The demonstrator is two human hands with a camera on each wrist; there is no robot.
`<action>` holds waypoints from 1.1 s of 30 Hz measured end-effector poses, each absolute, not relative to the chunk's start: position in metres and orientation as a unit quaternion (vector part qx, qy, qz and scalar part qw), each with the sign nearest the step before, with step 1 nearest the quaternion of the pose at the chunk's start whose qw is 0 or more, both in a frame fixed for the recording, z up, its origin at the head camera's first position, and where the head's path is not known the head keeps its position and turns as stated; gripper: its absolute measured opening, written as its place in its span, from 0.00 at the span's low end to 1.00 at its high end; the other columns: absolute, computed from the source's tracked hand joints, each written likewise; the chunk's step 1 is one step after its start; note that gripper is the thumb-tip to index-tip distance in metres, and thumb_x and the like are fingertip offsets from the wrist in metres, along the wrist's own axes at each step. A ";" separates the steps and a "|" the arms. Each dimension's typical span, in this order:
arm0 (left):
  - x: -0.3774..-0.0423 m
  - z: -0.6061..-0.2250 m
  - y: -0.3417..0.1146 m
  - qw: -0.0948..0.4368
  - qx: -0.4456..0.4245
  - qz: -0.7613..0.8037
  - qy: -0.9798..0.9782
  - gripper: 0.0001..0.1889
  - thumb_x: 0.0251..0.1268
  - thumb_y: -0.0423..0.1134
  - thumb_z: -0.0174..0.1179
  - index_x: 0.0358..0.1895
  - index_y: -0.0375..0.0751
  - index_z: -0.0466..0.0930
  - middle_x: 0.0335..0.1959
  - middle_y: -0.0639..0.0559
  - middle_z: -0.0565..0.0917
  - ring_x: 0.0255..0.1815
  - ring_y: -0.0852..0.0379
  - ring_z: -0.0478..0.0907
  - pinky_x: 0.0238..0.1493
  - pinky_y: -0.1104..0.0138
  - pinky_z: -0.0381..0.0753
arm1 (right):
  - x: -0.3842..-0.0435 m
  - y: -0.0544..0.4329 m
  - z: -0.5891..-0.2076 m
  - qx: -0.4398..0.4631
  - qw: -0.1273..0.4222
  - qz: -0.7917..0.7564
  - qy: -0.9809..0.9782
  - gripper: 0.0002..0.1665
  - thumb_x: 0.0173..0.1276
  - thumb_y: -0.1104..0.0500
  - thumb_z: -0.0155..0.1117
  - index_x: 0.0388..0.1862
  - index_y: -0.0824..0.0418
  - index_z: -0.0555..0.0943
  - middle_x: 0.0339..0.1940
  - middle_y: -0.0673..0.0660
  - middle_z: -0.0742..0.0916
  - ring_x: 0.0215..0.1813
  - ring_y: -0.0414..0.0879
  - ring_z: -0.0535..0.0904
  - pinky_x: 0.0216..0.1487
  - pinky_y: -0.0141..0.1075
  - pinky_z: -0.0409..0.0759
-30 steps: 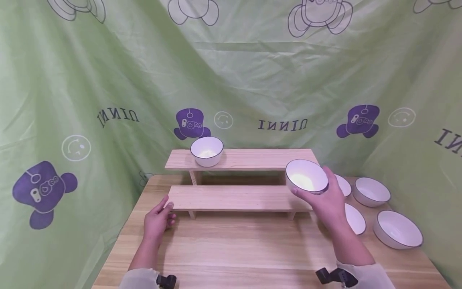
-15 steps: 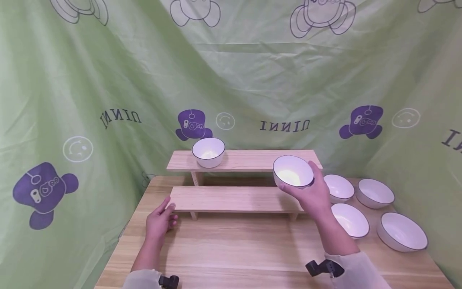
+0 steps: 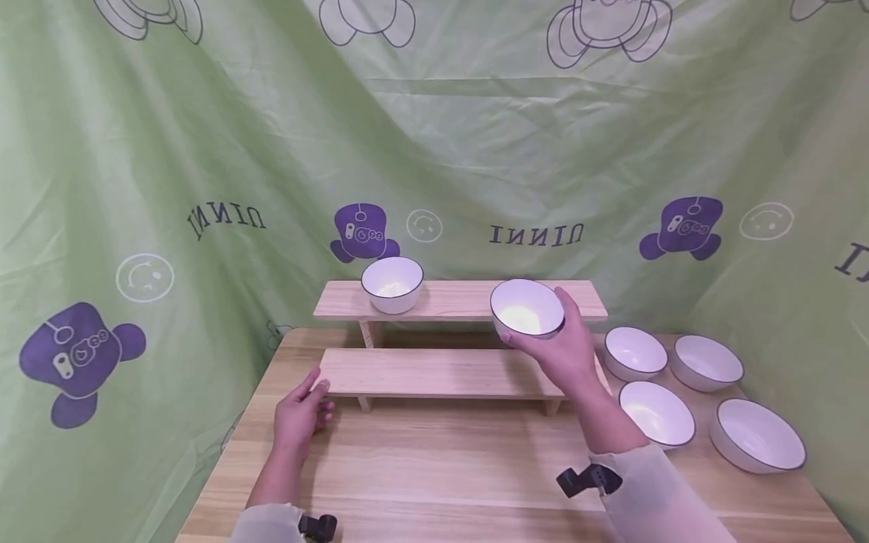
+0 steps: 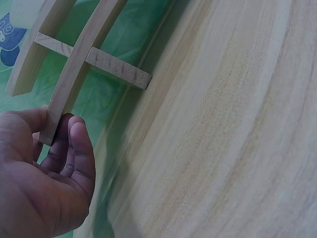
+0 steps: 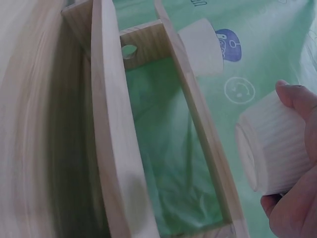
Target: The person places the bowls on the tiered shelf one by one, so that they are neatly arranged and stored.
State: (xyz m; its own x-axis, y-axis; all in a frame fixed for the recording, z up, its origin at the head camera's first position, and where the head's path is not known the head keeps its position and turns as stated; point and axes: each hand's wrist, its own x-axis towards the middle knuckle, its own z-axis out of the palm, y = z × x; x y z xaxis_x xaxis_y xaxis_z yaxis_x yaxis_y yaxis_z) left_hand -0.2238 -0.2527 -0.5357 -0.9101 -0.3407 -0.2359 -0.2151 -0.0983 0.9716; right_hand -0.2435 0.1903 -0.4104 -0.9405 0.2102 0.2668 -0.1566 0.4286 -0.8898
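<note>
In my right hand [image 3: 566, 348] is a white bowl [image 3: 524, 305] with a dark rim, gripped by its side and tilted toward me. It overlaps the upper shelf board in the head view; the right wrist view shows its ribbed outer wall [image 5: 272, 144] and base. My left hand [image 4: 49, 173] pinches the left end of the lower shelf board [image 4: 67, 96], thumb on top and fingers curled under. A second white bowl [image 3: 392, 285] stands upright on the left part of the upper shelf board [image 3: 455, 300] of the two-step wooden rack.
Several more white bowls [image 3: 658, 413] stand on the wooden table [image 3: 448, 475] at the right, beside the rack. A green printed cloth [image 3: 448, 151] hangs behind and along both sides.
My right hand has carried the bowl left and slightly up, from right of the rack to the front of the upper shelf board. The left hand stays at the lower board's end.
</note>
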 end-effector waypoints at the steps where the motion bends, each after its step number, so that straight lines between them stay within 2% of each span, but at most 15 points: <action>1: -0.224 -0.536 -0.253 0.044 0.208 -0.711 -0.670 0.33 0.70 0.50 0.69 0.76 0.59 0.71 0.69 0.45 0.76 0.35 0.60 0.85 0.41 0.66 0.91 | -0.246 0.188 -0.410 -0.013 0.173 0.535 -0.827 0.76 0.42 0.40 0.91 0.85 0.53 0.55 0.77 0.63 0.71 0.72 0.59 0.71 0.74 0.56 0.70; 11: -0.224 -0.537 -0.254 0.043 0.201 -0.717 -0.667 0.33 0.70 0.49 0.69 0.77 0.57 0.70 0.70 0.46 0.75 0.34 0.61 0.85 0.39 0.67 0.91 | -0.260 0.167 -0.405 -0.011 0.154 0.550 -0.821 0.77 0.40 0.39 0.91 0.84 0.54 0.57 0.77 0.63 0.71 0.73 0.59 0.70 0.76 0.55 0.68; 22: -0.225 -0.536 -0.255 0.040 0.199 -0.716 -0.668 0.33 0.71 0.48 0.69 0.77 0.58 0.70 0.72 0.46 0.74 0.33 0.62 0.84 0.37 0.68 0.90 | -0.275 0.154 -0.404 -0.036 0.132 0.538 -0.831 0.79 0.37 0.36 0.91 0.85 0.49 0.56 0.77 0.63 0.71 0.74 0.60 0.68 0.76 0.55 0.68; 33: -0.225 -0.536 -0.253 0.045 0.202 -0.716 -0.667 0.34 0.69 0.48 0.70 0.76 0.57 0.70 0.71 0.46 0.75 0.33 0.61 0.85 0.39 0.67 0.91 | -0.290 0.141 -0.403 -0.035 0.131 0.522 -0.842 0.78 0.37 0.35 0.90 0.84 0.49 0.57 0.76 0.62 0.73 0.73 0.60 0.70 0.74 0.56 0.69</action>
State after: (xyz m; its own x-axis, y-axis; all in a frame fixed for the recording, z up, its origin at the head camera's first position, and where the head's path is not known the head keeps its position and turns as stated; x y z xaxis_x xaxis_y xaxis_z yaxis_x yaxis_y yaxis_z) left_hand -0.2249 -0.2535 -0.5359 -0.9142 -0.3339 -0.2296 -0.2052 -0.1071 0.9728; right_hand -0.2897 0.1410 -0.4027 -0.9631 0.1964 0.1841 -0.0776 0.4523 -0.8885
